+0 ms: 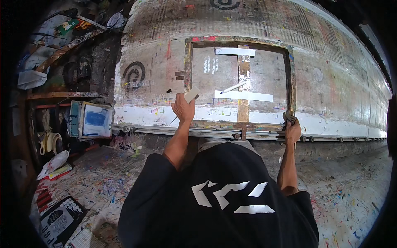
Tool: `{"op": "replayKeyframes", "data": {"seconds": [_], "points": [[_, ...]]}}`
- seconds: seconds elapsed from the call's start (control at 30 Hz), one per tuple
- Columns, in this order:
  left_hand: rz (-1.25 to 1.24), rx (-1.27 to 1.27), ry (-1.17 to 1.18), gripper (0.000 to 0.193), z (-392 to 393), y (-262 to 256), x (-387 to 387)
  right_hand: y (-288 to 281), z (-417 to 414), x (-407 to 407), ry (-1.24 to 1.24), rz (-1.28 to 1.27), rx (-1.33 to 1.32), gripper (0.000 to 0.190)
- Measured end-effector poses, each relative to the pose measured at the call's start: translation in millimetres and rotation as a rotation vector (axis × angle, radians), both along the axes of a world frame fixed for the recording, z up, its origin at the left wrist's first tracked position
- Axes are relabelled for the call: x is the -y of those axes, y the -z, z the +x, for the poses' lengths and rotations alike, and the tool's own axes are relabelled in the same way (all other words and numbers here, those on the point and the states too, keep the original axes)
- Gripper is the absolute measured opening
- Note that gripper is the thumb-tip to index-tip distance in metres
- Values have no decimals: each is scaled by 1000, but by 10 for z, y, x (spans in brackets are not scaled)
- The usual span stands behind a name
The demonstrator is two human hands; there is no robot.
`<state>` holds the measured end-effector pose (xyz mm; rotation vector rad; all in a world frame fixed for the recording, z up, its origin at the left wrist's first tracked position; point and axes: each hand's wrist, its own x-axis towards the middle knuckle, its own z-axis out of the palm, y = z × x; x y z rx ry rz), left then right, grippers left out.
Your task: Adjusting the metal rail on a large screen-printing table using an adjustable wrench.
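Note:
A paint-stained rectangular frame (pixel 293 77) lies on the long printing table (pixel 161 62), with a brown bar (pixel 244 69) running across its middle. My left hand (pixel 183 107) is at the frame's left side, gripping a beige flat block (pixel 192 94); a thin pointed thing juts out below that hand, its kind unclear. An adjustable wrench (pixel 289 117) is in my right hand (pixel 292 130) at the frame's near right corner. Two white strips, one far (pixel 231 51) and one near (pixel 260 96), cross the bar. An uncapped white marker (pixel 234 87) with a blue tip rests over the near strip and bar.
A metal rail (pixel 204 133) with several stops follows the table's near edge. Left of the frame lie a small black piece (pixel 169 90) and two brown pieces (pixel 180 75). Framed screens (pixel 95 120) lean beside the table at left. Bags (pixel 55 164) lie on the paint-spattered floor.

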<state>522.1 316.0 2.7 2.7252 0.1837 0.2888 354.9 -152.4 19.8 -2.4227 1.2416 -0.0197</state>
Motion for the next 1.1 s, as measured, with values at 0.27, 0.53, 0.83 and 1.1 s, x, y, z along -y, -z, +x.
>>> {"op": "replayKeyframes", "data": {"seconds": [0.27,0.53,0.83,1.1], "points": [[-1,52,21,42,21,108,-142,-25,-6,-120,-19,-15,-14,40],[71,-58,39,45,46,60,-126,-91,71,-203,-32,-43,-104,45],[85,-145,-21,47,81,72,-104,-25,115,-262,49,-82,-134,44],[94,-154,-36,46,96,93,-81,43,115,-209,61,-118,-152,49]]}}
